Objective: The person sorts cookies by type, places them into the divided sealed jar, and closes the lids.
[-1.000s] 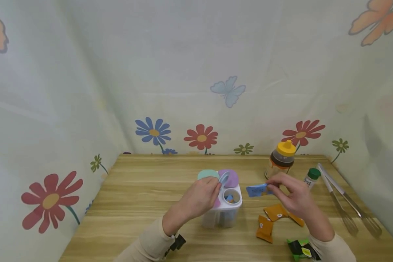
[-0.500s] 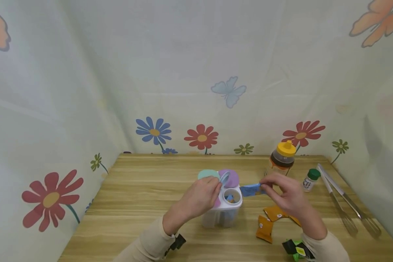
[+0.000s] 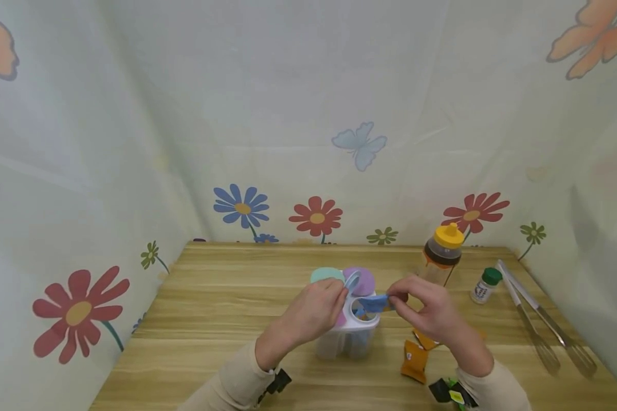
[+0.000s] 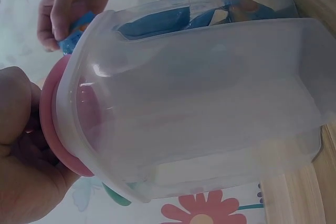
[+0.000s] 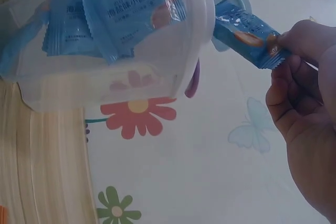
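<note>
A clear storage box (image 3: pixel 357 342) with a white top and round coloured lids stands upright on the table. My left hand (image 3: pixel 304 311) pinches a raised light blue lid (image 3: pixel 353 281), so one round opening is uncovered. Between thumb and fingertips, my right hand (image 3: pixel 428 305) holds a small blue snack packet (image 3: pixel 375 303) by one end; its other end lies over that opening. In the right wrist view, several blue packets (image 5: pixel 131 14) show through the wall inside the box. The pink lid (image 4: pixel 60 129) beneath my left hand, the green lid (image 3: pixel 327 274) and the purple lid (image 3: pixel 362 281) are down.
Orange packets (image 3: pixel 414 361) lie right of the box, partly behind my right arm. A yellow-capped bottle (image 3: pixel 443 254), a green-capped shaker (image 3: pixel 483 285) and metal tongs (image 3: pixel 540 314) stand or lie farther right. A flowered curtain (image 3: pixel 267 142) encloses the wooden table (image 3: pixel 226 297).
My right hand has moved left, carrying the blue packet from beside the box to over the round opening. My left hand keeps the lid raised in the same place.
</note>
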`<state>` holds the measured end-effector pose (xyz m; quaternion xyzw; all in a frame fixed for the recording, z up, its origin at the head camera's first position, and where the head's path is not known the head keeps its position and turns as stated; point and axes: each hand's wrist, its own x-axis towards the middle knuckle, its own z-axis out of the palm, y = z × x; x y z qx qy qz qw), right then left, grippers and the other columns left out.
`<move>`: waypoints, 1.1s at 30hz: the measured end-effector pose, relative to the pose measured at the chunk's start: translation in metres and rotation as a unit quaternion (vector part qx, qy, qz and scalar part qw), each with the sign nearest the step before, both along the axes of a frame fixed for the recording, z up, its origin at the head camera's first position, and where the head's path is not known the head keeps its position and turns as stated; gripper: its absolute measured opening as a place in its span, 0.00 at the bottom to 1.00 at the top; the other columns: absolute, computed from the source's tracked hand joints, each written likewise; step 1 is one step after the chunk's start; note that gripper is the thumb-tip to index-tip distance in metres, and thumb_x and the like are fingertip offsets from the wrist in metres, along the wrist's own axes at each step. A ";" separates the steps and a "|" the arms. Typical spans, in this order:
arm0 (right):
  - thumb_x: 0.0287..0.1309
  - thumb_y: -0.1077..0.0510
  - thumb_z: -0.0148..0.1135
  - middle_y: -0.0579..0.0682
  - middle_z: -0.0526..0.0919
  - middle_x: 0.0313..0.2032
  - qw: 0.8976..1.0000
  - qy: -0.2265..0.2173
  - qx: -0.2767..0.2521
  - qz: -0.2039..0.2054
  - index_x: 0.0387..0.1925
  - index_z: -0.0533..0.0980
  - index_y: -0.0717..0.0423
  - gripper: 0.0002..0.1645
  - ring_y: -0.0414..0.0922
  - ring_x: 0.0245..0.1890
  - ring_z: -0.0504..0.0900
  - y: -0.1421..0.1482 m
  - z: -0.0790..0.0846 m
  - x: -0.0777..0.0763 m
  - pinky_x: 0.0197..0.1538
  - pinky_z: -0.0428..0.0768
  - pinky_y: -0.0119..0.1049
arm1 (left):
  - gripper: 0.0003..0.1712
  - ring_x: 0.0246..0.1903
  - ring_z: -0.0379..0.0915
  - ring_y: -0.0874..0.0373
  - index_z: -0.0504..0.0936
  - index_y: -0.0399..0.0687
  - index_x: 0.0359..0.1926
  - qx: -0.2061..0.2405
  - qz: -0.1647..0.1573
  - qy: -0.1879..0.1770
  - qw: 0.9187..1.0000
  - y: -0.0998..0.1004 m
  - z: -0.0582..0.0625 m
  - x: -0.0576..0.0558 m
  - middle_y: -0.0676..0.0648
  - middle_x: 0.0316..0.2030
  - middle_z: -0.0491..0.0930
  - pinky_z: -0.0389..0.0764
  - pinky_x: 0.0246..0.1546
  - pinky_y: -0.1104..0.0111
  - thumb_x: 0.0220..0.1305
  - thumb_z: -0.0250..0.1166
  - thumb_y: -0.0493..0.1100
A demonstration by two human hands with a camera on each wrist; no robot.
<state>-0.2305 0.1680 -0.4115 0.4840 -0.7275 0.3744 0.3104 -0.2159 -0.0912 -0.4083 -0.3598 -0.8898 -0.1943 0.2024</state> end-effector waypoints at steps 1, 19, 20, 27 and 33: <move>0.38 0.77 0.69 0.48 0.82 0.30 1.000 0.003 -0.001 0.004 0.35 0.80 0.59 0.19 0.37 0.28 0.75 -0.002 0.000 0.000 0.34 0.75 0.24 | 0.08 0.23 0.61 0.65 0.73 0.47 0.31 0.000 0.000 0.000 1.000 0.000 0.000 0.000 0.56 0.23 0.66 0.62 0.22 0.81 0.71 0.57 0.42; 0.55 0.65 0.67 0.45 0.79 0.36 0.995 0.042 0.084 0.035 0.37 0.81 0.57 0.07 0.38 0.33 0.75 -0.032 -0.005 -0.001 0.39 0.76 0.22 | 0.08 0.23 0.60 0.66 0.74 0.46 0.32 0.003 -0.002 0.008 1.000 0.000 -0.002 0.000 0.56 0.23 0.66 0.62 0.22 0.81 0.70 0.57 0.41; 0.53 0.67 0.68 0.45 0.79 0.36 0.994 0.039 0.099 0.035 0.37 0.81 0.56 0.09 0.37 0.33 0.75 -0.034 -0.005 -0.001 0.39 0.75 0.22 | 0.08 0.23 0.60 0.66 0.74 0.46 0.32 0.004 -0.002 0.012 1.000 0.000 -0.002 0.000 0.56 0.22 0.66 0.61 0.22 0.81 0.70 0.57 0.41; 0.50 0.67 0.71 0.43 0.83 0.37 0.987 -0.017 0.160 0.015 0.35 0.82 0.53 0.11 0.36 0.37 0.77 -0.040 -0.003 0.005 0.41 0.77 0.24 | 0.08 0.23 0.60 0.67 0.73 0.47 0.31 0.005 -0.007 0.020 1.000 0.000 -0.003 0.000 0.56 0.23 0.66 0.61 0.22 0.81 0.70 0.57 0.40; 0.45 0.64 0.76 0.41 0.82 0.32 0.991 -0.035 0.127 -0.031 0.31 0.81 0.51 0.11 0.34 0.33 0.76 -0.041 -0.005 0.005 0.36 0.76 0.22 | 0.08 0.23 0.61 0.66 0.74 0.46 0.32 0.002 -0.006 0.009 1.000 -0.001 -0.002 -0.001 0.56 0.24 0.67 0.62 0.22 0.81 0.71 0.56 0.41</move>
